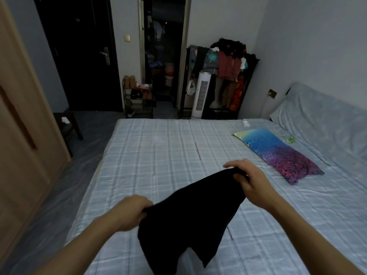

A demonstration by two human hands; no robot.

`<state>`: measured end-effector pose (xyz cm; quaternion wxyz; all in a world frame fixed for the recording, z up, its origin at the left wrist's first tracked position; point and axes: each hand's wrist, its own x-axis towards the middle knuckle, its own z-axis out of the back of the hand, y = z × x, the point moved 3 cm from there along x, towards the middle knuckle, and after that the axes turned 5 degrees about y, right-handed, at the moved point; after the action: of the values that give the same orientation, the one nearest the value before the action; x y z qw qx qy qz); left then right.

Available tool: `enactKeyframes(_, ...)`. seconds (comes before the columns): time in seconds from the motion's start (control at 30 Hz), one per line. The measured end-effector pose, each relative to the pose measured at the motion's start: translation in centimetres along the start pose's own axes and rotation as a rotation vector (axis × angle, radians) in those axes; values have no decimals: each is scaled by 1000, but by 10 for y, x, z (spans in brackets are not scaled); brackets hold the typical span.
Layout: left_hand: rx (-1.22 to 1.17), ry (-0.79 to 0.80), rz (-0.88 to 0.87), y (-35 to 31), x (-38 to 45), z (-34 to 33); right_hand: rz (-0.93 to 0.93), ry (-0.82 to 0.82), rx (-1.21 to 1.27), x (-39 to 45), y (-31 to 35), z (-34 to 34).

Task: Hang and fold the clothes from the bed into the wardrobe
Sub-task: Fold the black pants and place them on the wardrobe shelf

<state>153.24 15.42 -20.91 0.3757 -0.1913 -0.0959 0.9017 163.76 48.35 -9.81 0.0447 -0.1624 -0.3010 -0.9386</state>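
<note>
A black garment (190, 213) hangs stretched between my two hands above the bed (151, 147), which has a pale blue checked sheet. My left hand (130, 212) grips its near left edge. My right hand (247, 180) pinches its far upper corner. The lower part of the garment droops toward the sheet, with two points like short legs. The wooden wardrobe (21, 135) stands shut along the left side.
A blue and purple pillow (278, 153) lies on the bed at the right. Beyond the bed's far edge stand a white tower fan (201, 94), a loaded clothes rack (228, 62), a shoe rack (138, 100) and a dark stool (67, 124). Two doorways are at the back.
</note>
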Motion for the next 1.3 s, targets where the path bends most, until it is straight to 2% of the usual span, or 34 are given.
enactKeyframes(0.07,101,-138,-5,9,-6,24,21,149,-20,-5,-5,10)
enactKeyframes(0.17,200,-280,-39,14,-14,64,2,274,-87,-11,-11,21)
enactKeyframes(0.27,332,-262,-83,9,-19,88,-3,356,-199,-13,-16,22)
enactKeyframes(0.37,572,-162,-62,6,-19,93,4,317,-299,-13,-16,24)
enactKeyframes(0.47,640,-82,12,12,-22,88,-17,147,-349,-14,-13,27)
enactKeyframes(0.57,565,-83,44,16,-34,77,-19,-6,-348,-20,-10,27)
enactKeyframes(0.67,443,-299,-44,15,-48,69,-30,-100,-314,-28,-10,27)
enactKeyframes(0.9,189,-486,-37,4,-70,67,-90,-156,-370,-47,-17,23)
enactKeyframes(1.0,88,-615,-127,-8,-85,54,-109,-124,-360,-67,-18,19)
enactKeyframes(1.07,43,-628,-223,-15,-96,37,-59,-39,-308,-88,-20,13)
enactKeyframes(1.2,30,-541,-324,-20,-108,-7,-84,154,-261,-136,-27,-10)
enactKeyframes(1.3,-18,-465,-218,-19,-114,-39,-206,204,-179,-167,-31,-31)
